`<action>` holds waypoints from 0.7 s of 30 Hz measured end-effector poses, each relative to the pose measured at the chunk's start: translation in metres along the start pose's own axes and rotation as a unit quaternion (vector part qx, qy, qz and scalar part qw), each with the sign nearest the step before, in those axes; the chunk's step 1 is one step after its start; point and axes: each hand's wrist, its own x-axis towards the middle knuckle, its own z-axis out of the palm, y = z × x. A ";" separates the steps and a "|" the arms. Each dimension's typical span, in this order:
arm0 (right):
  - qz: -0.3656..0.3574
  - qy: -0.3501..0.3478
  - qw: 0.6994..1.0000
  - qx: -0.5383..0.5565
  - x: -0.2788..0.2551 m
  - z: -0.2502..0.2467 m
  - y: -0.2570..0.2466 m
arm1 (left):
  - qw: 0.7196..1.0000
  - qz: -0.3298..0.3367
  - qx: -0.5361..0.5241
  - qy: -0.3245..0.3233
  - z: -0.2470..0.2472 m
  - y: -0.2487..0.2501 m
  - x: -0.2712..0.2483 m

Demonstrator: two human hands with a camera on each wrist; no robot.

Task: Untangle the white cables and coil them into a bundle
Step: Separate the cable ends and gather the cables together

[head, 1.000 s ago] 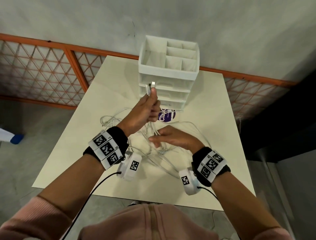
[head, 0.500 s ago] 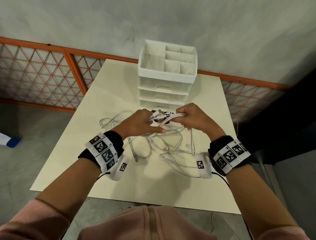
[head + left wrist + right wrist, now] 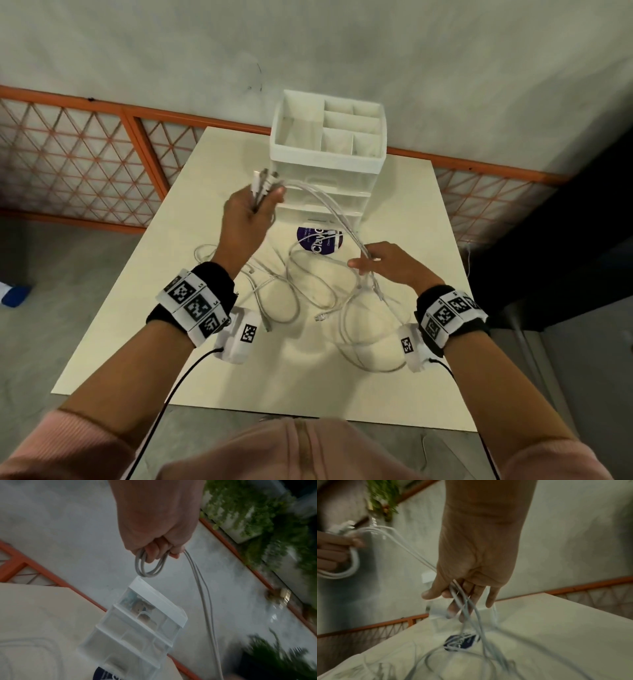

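Several white cables (image 3: 308, 294) lie tangled in loops on the cream table (image 3: 171, 342). My left hand (image 3: 263, 204) is raised in front of the drawer unit and grips a small coil of cable (image 3: 149, 566), with the plugs (image 3: 265, 178) sticking out above the fist. From there two or three strands (image 3: 329, 205) arc down to the right. My right hand (image 3: 363, 265) hovers lower over the tangle. Those strands (image 3: 462, 601) run between its thumb and loosely bent fingers, then drop to the table.
A white drawer organiser (image 3: 329, 164) with open top compartments stands at the table's back. A round purple sticker (image 3: 318, 240) lies in front of it. Orange lattice railing (image 3: 85, 164) and a grey wall are behind; the table's edges are close on both sides.
My hands were together over the tangle. The left has lifted up and left with the cable ends, and the right has slid down and right along the strands.
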 end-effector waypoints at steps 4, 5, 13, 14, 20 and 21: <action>0.003 0.069 0.995 0.065 -0.002 -0.012 0.021 | 0.994 -0.047 0.059 0.075 -0.021 -0.011 0.014; -0.006 0.089 0.993 0.084 -0.003 -0.016 0.018 | 0.990 -0.069 0.102 0.069 -0.025 -0.019 0.015; -0.075 0.079 0.990 0.087 -0.012 -0.058 -0.026 | 0.909 -0.249 0.313 -0.120 -0.021 -0.066 0.003; -0.078 0.060 0.993 0.064 -0.012 -0.059 -0.029 | 0.915 -0.228 0.304 -0.138 -0.017 -0.065 0.003; -0.077 0.008 0.996 -0.033 -0.003 -0.042 -0.044 | 0.972 -0.073 0.073 -0.211 0.022 -0.018 -0.003; -0.085 -0.004 0.996 -0.032 -0.001 -0.037 -0.050 | 0.964 -0.066 0.054 -0.250 0.030 -0.013 -0.003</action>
